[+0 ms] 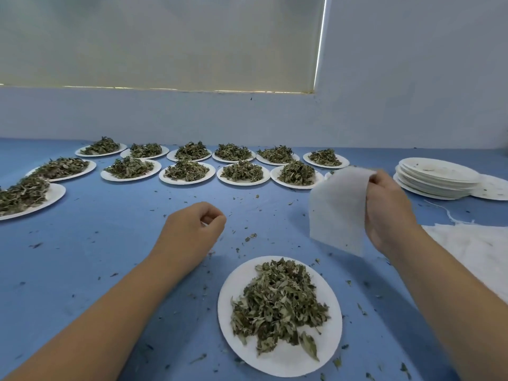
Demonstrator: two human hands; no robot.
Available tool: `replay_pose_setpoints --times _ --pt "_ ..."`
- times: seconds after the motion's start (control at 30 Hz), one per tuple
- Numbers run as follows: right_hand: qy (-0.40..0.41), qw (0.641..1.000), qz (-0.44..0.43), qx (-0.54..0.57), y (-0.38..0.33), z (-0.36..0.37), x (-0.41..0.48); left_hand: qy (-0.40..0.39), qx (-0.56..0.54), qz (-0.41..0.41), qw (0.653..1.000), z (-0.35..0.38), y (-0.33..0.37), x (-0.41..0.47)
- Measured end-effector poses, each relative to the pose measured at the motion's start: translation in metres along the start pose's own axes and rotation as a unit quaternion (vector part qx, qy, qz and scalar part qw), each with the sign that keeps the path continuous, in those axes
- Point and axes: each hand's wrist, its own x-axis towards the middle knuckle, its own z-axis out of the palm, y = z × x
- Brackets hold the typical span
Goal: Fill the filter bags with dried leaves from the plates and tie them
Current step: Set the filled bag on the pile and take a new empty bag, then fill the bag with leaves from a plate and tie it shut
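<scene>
The step in hand looks like opening a fresh filter bag so that leaves can go in. The right hand point(384, 210) pinches the filter bag point(338, 213) by its upper edge, fingers curled round the fabric. The bag hangs flat and limp above the bench point(110, 257), toward the right edge and clear of the surface. The left hand point(192, 229) rests on the bench near the middle, fingers loosely curled, with nothing visible in it. The plate point(236, 287) nearest the person sits close to the near edge, below and left of the hanging bag, heaped with dried leaves point(277, 303).

To do this well, I judge the left hand should come across and take one layer of the bag's mouth so the two layers part. Which edge is the open one cannot be told from here. The fabric looks thin and floppy, so the mouth will tend to fall shut, and spread fingers holding it wide should help. Bringing the mouth low over the plate would catch crumbs, since the bench is littered with leaf fragments. The leaves look light and brittle, so small pinches, or the plate tilted as a chute, would likely spill less than one big grab.

Full plates point(210, 173) stand in rows along the far edge. A stack of empty plates point(437, 178) and a heap of white fabric point(475, 251) lie at the right edge.
</scene>
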Motion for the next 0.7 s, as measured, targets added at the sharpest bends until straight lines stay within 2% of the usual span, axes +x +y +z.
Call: replay_pose_setpoints --times 0.07,0.2,0.27,0.37,0.47,0.57,0.63,0.7 --pt "-0.024 0.999 -0.027 -0.016 -0.011 0.024 0.009 0.030 -0.002 0.025 0.999 -0.003 -0.003 -0.001" --pt "-0.110 0.988 -0.087 -0.060 -0.025 0.081 0.014 0.023 0.007 0.031 0.999 -0.002 -0.009 -0.003" --pt "-0.188 0.972 -0.107 -0.088 -0.022 0.104 0.006 0.033 0.000 0.032 0.999 -0.004 -0.011 -0.002" --pt "-0.328 0.924 -0.130 -0.146 -0.005 0.127 -0.008 0.076 0.038 0.047 0.995 -0.007 -0.017 0.002" --pt "-0.409 0.888 -0.124 -0.172 0.004 0.133 -0.016 0.113 0.116 0.089 0.983 -0.008 -0.019 0.004" --pt "-0.432 0.884 -0.082 -0.156 -0.001 0.129 -0.015 0.099 0.134 0.119 0.979 -0.002 -0.017 0.003" --pt "-0.448 0.884 -0.034 -0.130 -0.006 0.124 -0.012 0.081 0.118 0.110 0.984 0.001 -0.017 0.001" --pt "-0.472 0.869 -0.017 -0.149 -0.010 0.119 -0.009 0.053 0.101 0.086 0.990 0.002 -0.016 -0.001"
